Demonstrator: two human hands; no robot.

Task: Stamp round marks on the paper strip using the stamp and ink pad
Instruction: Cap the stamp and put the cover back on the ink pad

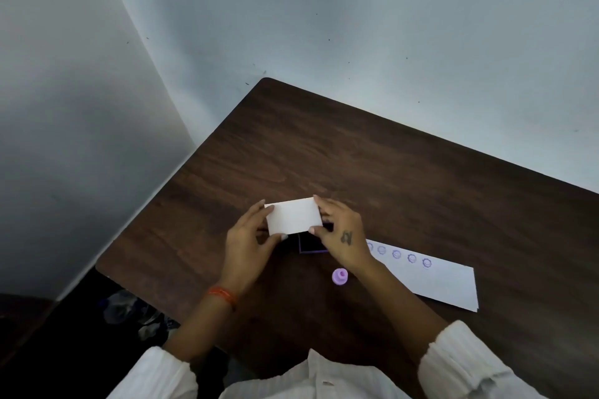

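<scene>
A white rectangular lid (pixel 294 216) hovers over the purple ink pad (pixel 311 244), gripped at its left end by my left hand (pixel 251 236) and at its right end by my right hand (pixel 342 236). Only the pad's near edge shows beneath the lid. The small purple round stamp (pixel 339 276) stands alone on the table, just in front of the pad and beside my right wrist. The white paper strip (pixel 437 282) lies to the right, carrying a row of several round purple marks (pixel 411 258) along its far edge.
The dark wooden table (pixel 356 165) sits in a corner with grey walls behind and to the left. Its left edge runs diagonally near my left forearm. Dark floor with some clutter (pixel 129 311) lies beyond that edge.
</scene>
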